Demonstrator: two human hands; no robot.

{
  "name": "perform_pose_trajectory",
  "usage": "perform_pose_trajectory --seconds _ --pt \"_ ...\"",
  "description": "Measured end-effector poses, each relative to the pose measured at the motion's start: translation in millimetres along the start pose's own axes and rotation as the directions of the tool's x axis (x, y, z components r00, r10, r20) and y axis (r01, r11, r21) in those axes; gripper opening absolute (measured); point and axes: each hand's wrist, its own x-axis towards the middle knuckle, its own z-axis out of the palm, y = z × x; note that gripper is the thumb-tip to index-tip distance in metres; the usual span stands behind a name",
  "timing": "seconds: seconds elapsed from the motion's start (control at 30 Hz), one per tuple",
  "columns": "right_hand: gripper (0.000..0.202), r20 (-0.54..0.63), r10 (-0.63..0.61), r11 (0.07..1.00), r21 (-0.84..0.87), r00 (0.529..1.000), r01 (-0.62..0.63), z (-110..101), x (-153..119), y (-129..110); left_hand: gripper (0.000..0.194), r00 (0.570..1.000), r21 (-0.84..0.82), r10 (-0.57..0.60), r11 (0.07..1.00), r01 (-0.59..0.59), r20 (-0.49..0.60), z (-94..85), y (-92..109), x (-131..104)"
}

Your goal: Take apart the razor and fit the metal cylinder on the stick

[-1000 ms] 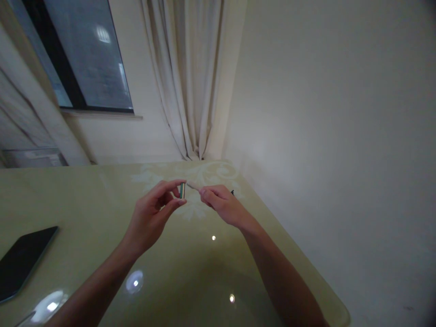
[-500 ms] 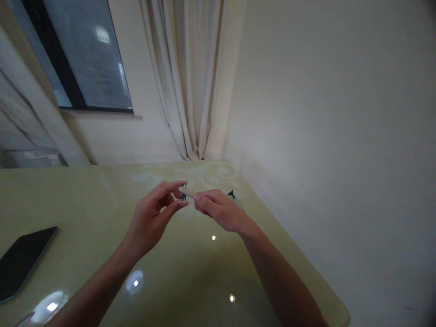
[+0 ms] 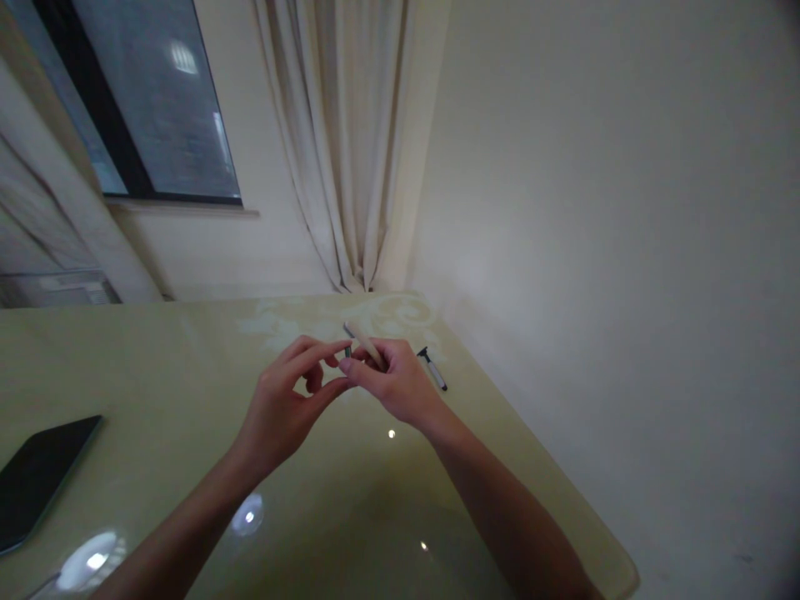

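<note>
Over the far part of the table my two hands meet. My left hand (image 3: pixel 293 392) pinches a small dark greenish piece (image 3: pixel 348 352) between thumb and fingertips; its details are too small to tell. My right hand (image 3: pixel 397 379) is closed around a pale, slim stick-like tool (image 3: pixel 368 343), whose tip points up and to the left. The right thumb reaches the small piece. Just right of my right hand, a small black and grey tool (image 3: pixel 433 369) with a T-shaped head lies on the table.
The glossy pale green table (image 3: pixel 350 500) has its right edge along a plain wall (image 3: pixel 593 250). A dark flat tablet-like object (image 3: pixel 43 475) lies at the left. Behind the table hang curtains (image 3: pixel 350 150) beside a window (image 3: pixel 162 100).
My right hand has come closer to my left, its thumb now at the small piece. The pale tool has swung from pointing left at the piece to pointing up and left.
</note>
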Motion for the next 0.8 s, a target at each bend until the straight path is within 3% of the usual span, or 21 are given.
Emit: perform_pose_trajectory --seconds 0.17,0.33,0.8 --pt "0.034 -0.058 -0.034 0.985 -0.171 0.998 0.023 1.8 -1.4 -1.2 0.031 0.998 0.105 0.062 0.993 -0.059 -0.022 2.4 3.1 -0.7" --pt "0.033 -0.096 -0.044 0.971 -0.238 0.994 0.02 5.8 -2.5 -3.6 0.027 0.995 0.158 0.092 0.984 -0.086 -0.035 4.3 5.8 -1.7" --pt "0.036 -0.084 -0.048 0.959 -0.284 0.995 0.023 8.5 -6.2 -9.7 0.012 1.0 0.145 0.024 0.989 -0.026 0.013 3.3 8.7 -0.5"
